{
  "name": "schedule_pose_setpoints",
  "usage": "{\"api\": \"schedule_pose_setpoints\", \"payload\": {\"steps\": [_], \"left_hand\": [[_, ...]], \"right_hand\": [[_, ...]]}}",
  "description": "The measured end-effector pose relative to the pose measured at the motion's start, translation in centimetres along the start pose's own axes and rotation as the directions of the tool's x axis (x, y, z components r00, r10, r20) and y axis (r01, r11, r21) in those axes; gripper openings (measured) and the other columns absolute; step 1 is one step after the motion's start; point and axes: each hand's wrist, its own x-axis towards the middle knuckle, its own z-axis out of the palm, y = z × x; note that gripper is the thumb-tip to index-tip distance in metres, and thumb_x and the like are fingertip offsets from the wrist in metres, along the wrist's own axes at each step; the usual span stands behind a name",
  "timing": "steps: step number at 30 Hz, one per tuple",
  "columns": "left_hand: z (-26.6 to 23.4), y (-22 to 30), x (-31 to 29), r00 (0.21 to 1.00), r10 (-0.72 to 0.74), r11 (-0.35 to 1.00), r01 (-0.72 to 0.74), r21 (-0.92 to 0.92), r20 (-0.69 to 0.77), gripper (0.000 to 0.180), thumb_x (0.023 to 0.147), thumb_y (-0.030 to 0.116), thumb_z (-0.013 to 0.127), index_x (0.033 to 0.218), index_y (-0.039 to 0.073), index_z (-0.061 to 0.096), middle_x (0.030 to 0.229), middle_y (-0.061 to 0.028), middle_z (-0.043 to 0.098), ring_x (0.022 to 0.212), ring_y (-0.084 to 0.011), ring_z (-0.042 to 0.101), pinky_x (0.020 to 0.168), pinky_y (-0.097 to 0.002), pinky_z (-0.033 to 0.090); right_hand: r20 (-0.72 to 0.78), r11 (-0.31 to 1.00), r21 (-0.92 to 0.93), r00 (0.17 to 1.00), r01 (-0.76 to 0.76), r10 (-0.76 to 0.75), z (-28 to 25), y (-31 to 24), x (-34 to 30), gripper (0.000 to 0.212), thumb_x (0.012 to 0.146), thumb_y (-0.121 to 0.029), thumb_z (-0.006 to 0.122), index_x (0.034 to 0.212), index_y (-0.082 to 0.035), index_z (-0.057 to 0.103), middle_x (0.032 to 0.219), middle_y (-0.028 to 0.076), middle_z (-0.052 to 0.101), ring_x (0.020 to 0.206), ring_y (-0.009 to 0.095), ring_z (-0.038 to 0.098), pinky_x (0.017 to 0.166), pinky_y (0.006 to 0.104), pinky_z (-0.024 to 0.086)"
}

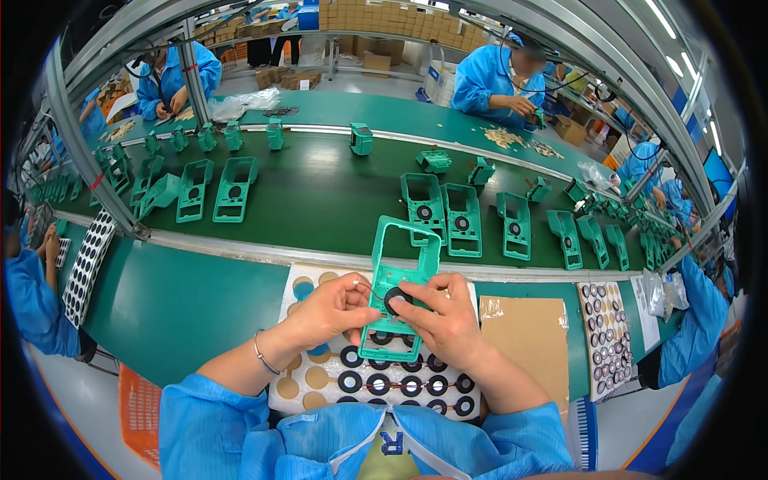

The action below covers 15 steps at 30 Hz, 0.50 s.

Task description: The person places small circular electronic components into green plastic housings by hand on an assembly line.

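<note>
A green plastic housing (pixel 387 350) with a large opening at its far end is tilted up in front of me. My left hand (pixel 332 310) is closed on its left edge, the thumb lying over the rim. A thin wire shows by the left fingertips. Inside the housing sits a round black speaker (pixel 396 300) with a pale centre. My right hand (pixel 450 320) has its thumb and fingers on the speaker, partly covering it. Beneath the housing, a white foam tray (pixel 288 326) carries rows of similar black speakers (pixel 378 385) and bare round recesses.
Green housings (pixel 461 220) and small green parts (pixel 362 138) stand along the dark green conveyor (pixel 320 196). A cardboard sheet (pixel 524 344) lies right of the tray, with another disc tray (pixel 606 336) beyond. A metal post (pixel 94 160) rises at left. Several co-workers (pixel 500 80) sit around.
</note>
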Motion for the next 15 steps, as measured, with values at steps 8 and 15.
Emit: {"api": "schedule_pose_setpoints", "payload": {"steps": [8, 15], "left_hand": [[0.1, 0.5, -0.4, 1.0, 0.021, 1.0, -0.022, 0.006, 0.016, 0.025, 0.082, 0.007, 0.061, 0.101, -0.001, 0.046, 0.082, -0.0064, 0.056, 0.06, -0.0104, 0.057, 0.047, -0.0199, 0.048], [-0.5, -0.2, -0.4, 0.999, 0.041, 0.999, -0.04, -0.032, 0.036, 0.027, 0.082, 0.006, 0.061, 0.102, -0.001, 0.045, 0.082, -0.0073, 0.056, 0.061, -0.0108, 0.057, 0.048, -0.0205, 0.049]], "right_hand": [[-0.004, 0.998, -0.065, 1.0, 0.028, -0.028, 0.6, -0.3, -0.2, 0.037, 0.062, -0.004, 0.067, 0.098, -0.012, 0.065, 0.11, 0.009, 0.057, 0.087, 0.027, 0.05, 0.073, 0.0362, 0.043], [-0.026, 0.994, 0.107, 0.999, -0.028, 0.031, -0.6, -0.6, 0.7, 0.033, 0.067, -0.007, 0.07, 0.099, -0.007, 0.062, 0.122, 0.015, 0.047, 0.091, 0.032, 0.05, 0.08, 0.0379, 0.042]]}}
